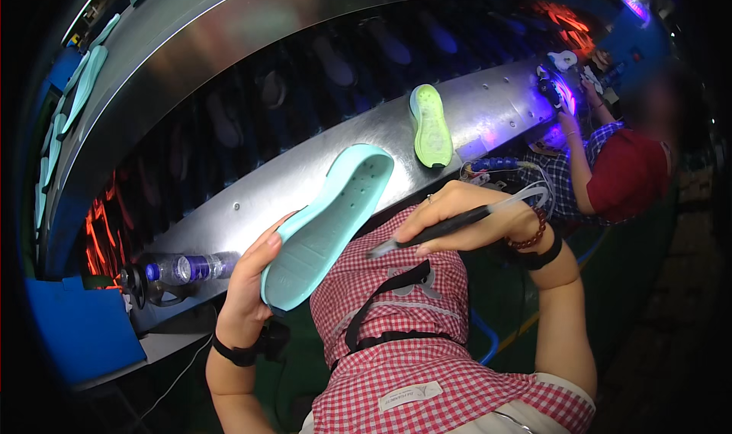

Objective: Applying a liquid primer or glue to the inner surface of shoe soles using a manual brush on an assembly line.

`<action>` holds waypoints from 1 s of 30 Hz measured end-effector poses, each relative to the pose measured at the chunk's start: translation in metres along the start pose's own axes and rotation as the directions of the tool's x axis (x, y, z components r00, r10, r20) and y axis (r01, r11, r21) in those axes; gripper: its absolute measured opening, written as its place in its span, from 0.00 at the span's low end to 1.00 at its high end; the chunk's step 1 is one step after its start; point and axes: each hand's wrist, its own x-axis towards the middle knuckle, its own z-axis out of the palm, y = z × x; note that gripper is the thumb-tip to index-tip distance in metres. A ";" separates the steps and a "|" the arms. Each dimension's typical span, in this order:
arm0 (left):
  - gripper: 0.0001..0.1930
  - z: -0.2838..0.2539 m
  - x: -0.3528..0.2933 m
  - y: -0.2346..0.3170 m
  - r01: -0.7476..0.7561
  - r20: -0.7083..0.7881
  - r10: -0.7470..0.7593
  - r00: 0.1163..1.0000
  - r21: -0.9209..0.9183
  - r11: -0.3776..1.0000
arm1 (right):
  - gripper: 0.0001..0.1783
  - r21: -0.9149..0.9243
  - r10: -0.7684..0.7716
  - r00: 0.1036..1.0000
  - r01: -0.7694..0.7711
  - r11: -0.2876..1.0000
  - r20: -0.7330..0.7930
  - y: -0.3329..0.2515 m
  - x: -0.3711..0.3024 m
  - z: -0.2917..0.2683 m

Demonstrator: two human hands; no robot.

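A light turquoise shoe sole (316,232) is tilted up in front of me, its hollow inner side facing me. My left hand (248,281) grips it by the lower left edge, thumb over the rim. In my right hand (476,213) is a black-handled brush (446,226) with a clear tube running from its back end. The brush tip points left toward the sole and is apart from it. A yellow-green shoe sole (432,129) lies on the metal ledge (286,178) beyond my hands.
Plastic bottles (202,267) lie at the ledge's left end, above a blue box (76,323). Dim soles (333,62) sit inside the machine, with glowing orange parts at both ends. More turquoise soles (85,87) stand at upper left. Another person (621,175) works on the right.
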 end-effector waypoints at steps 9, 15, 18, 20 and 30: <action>0.26 -0.001 0.023 -0.035 -0.053 -0.017 0.050 0.999 -0.354 0.934 | 0.11 0.561 0.299 0.800 0.057 0.826 -0.521 0.033 0.021 0.043; 0.23 0.004 0.026 -0.050 -0.116 -0.111 0.075 0.991 -0.428 0.896 | 0.12 0.128 0.162 0.454 -0.103 0.986 -0.876 0.055 0.043 0.070; 0.25 -0.005 0.035 -0.053 -0.214 -0.203 0.151 0.968 -0.337 0.917 | 0.13 0.016 0.014 0.612 -0.003 1.000 -0.790 0.031 0.042 0.097; 0.25 -0.010 0.036 -0.048 -0.243 -0.213 0.179 0.961 -0.330 0.912 | 0.14 0.338 0.101 0.860 0.086 0.937 -0.500 0.014 0.029 0.090; 0.23 -0.002 0.032 -0.036 -0.536 -0.353 0.476 0.805 -0.090 0.840 | 0.15 -0.182 -0.138 0.628 -0.006 0.983 -0.766 0.001 0.017 0.079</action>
